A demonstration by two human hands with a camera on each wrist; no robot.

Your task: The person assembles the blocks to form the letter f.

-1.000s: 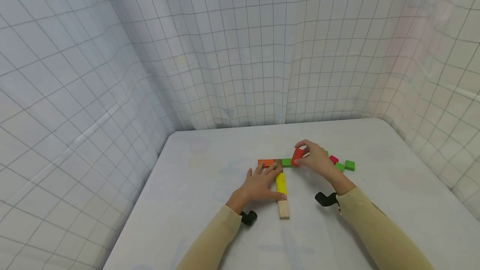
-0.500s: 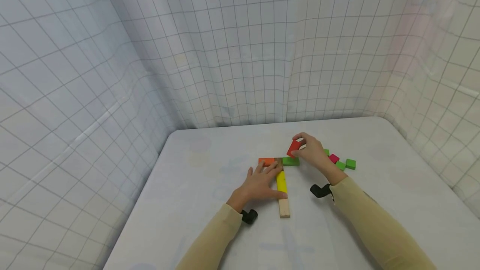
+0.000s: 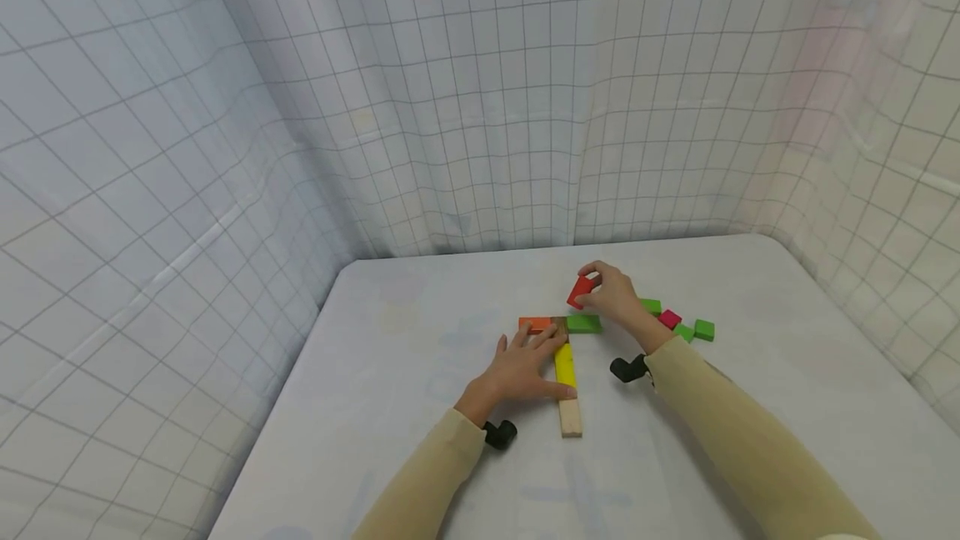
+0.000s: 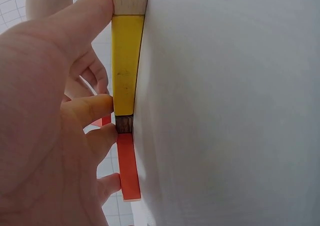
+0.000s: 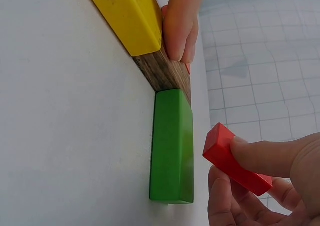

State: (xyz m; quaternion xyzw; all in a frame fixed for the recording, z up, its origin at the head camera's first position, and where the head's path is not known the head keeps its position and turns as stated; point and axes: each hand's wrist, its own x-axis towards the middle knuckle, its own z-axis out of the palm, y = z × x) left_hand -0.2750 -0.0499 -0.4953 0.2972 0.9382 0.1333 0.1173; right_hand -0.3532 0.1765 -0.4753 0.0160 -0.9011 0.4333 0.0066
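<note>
My right hand (image 3: 617,298) pinches a red block (image 3: 580,292) between thumb and fingers, held behind the row in the head view. Flat on the table, an orange block (image 3: 535,323), a dark brown block (image 5: 162,73) and a green block (image 3: 584,324) form a crossbar. From the brown block a yellow block (image 3: 565,367) and a bare wood block (image 3: 571,418) run toward me in line. My left hand (image 3: 517,373) lies spread along the left side, fingertips at the brown and orange blocks, thumb at the yellow-wood joint.
Loose blocks lie to the right of my right hand: a green one (image 3: 651,306), a crimson one (image 3: 670,319) and further green cubes (image 3: 704,329). White gridded curtains (image 3: 495,148) enclose the back and sides of the white table (image 3: 397,373).
The right hand has carried the red block from over the green block's right end backward and left, to behind the row. My left hand stays in place.
</note>
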